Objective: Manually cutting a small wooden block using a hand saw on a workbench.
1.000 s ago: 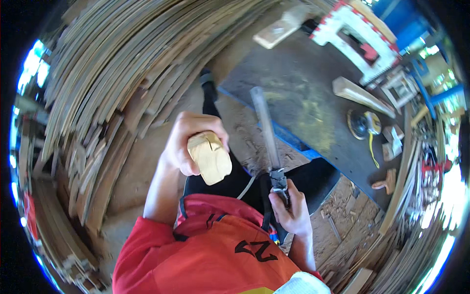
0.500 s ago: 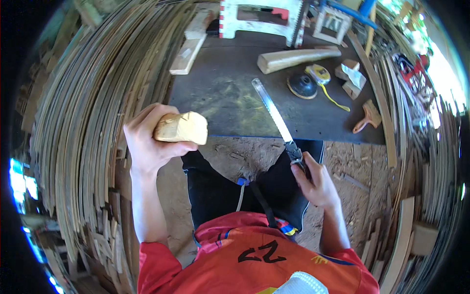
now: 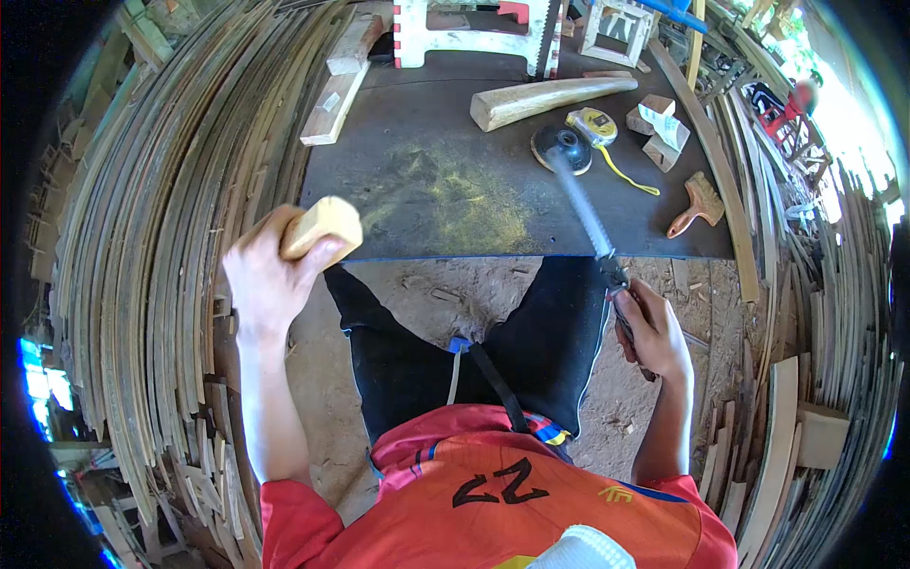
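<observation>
My left hand [image 3: 270, 270] is closed around a pale wood block [image 3: 327, 228], held up just left of the dark table's near edge. One cut end of the block points away from the palm. In my right hand [image 3: 652, 332] is the handle of a hand saw [image 3: 590, 216], its fingers wrapped round it. The saw's narrow toothed blade points up and away over the tabletop, slightly smeared by motion. Its tip reaches close to a round black disc [image 3: 561, 150]. Saw and block are well apart.
On the dark table [image 3: 398, 204], dusted with sawdust, lie a long wood piece [image 3: 550, 98], a yellow tape measure [image 3: 592, 126], a brush [image 3: 699, 204] and small blocks [image 3: 659, 128]. A white stool [image 3: 469, 40] stands at the back. Stacked wood strips [image 3: 161, 237] line the left side.
The saw has swung to the right, with my right hand moving right and its blade now blurred. My left hand has shifted a little left and turned the wood block.
</observation>
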A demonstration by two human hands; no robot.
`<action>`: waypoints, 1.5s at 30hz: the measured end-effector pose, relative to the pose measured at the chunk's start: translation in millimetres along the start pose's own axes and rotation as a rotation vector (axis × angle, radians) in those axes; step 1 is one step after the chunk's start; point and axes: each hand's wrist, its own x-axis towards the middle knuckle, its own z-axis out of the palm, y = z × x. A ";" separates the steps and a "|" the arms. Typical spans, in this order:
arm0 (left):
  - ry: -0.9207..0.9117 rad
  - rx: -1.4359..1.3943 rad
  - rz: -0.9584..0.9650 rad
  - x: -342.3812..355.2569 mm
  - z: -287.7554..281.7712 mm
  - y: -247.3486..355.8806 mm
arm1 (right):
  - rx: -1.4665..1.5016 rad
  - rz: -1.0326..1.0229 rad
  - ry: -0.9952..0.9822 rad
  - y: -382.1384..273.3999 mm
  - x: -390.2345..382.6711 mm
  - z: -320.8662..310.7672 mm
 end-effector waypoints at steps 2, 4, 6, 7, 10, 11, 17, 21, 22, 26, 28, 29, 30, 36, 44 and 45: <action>0.054 0.092 0.027 12.6 10.7 10.6 | 0.059 -0.009 0.084 -3.0 4.9 6.0; 0.100 0.117 0.090 30.4 27.8 13.1 | 0.054 -0.032 0.048 -11.2 8.5 8.9; 0.105 0.175 0.190 47.3 54.6 19.6 | -0.024 -0.104 0.015 -20.9 14.7 20.4; 0.079 0.208 0.233 52.3 72.6 13.3 | -0.020 -0.150 0.003 -28.4 16.9 26.0; 0.076 0.206 0.334 43.1 115.0 10.6 | 0.014 -0.265 0.007 -32.2 29.0 43.8; 0.071 0.219 0.367 40.4 119.6 19.3 | 0.019 -0.257 0.024 -33.4 28.7 44.6; -0.054 0.097 0.259 22.4 101.0 53.9 | 0.060 -0.207 -0.032 -31.8 23.2 47.5; -0.150 0.083 0.329 17.2 86.0 50.0 | 0.020 -0.315 -0.072 -20.0 33.8 63.9; -0.156 0.086 0.327 16.9 82.6 48.8 | 0.007 -0.337 -0.105 -20.1 36.3 69.0; -0.259 0.067 0.291 12.5 69.0 36.8 | 0.109 -0.463 -0.045 -34.4 40.6 88.2; -0.222 -0.004 0.349 9.1 73.7 35.4 | 0.102 -0.346 -0.089 -32.9 37.3 86.3; -0.221 -0.003 0.357 8.3 79.6 38.6 | 0.101 -0.330 -0.076 -28.4 35.1 85.2; -0.209 -0.020 0.349 5.0 81.6 37.2 | 0.104 -0.325 -0.075 -26.1 34.2 87.6; -0.052 -0.037 0.319 -3.5 110.4 41.1 | 0.160 -0.179 -0.082 -13.0 22.7 89.7; 0.045 -0.090 0.121 -0.1 72.2 8.6 | 0.161 -0.172 0.033 -7.7 6.5 66.8; 0.013 -0.034 0.027 -1.7 60.1 3.0 | 0.166 -0.158 0.059 -5.7 4.2 62.7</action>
